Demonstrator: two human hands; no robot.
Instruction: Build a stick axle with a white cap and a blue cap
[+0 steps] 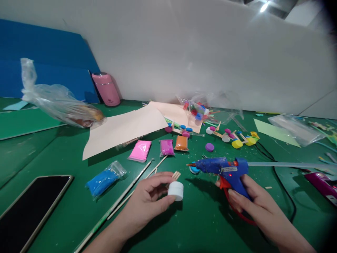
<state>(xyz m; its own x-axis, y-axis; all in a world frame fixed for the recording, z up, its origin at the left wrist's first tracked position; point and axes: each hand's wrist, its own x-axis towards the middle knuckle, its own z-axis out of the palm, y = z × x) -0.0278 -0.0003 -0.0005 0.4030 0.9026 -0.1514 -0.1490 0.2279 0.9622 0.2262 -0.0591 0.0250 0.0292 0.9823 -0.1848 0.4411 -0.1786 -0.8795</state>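
Between the thumb and fingers of my left hand [150, 198] is a white bottle cap [175, 191], held above the green table; it may be two caps stacked. Several short wooden sticks [176, 175] show just behind it at the fingertips. My right hand [259, 202] grips a blue hot glue gun [223, 166] by its handle, fingers near the red trigger. Its nozzle points left, towards the cap but apart from it. A long clear glue stick [279, 164] sticks out of its back. A blue cap [194, 169] lies on the table behind the nozzle.
Packets of blue [105, 179], pink [140, 150], purple [166, 147] and orange clay [181, 143] lie ahead. Long sticks [126, 191] lie by my left arm, near a phone [37, 207]. Small stick-and-cap cars [221, 133] stand farther back. A black cord [283, 189] runs at right.
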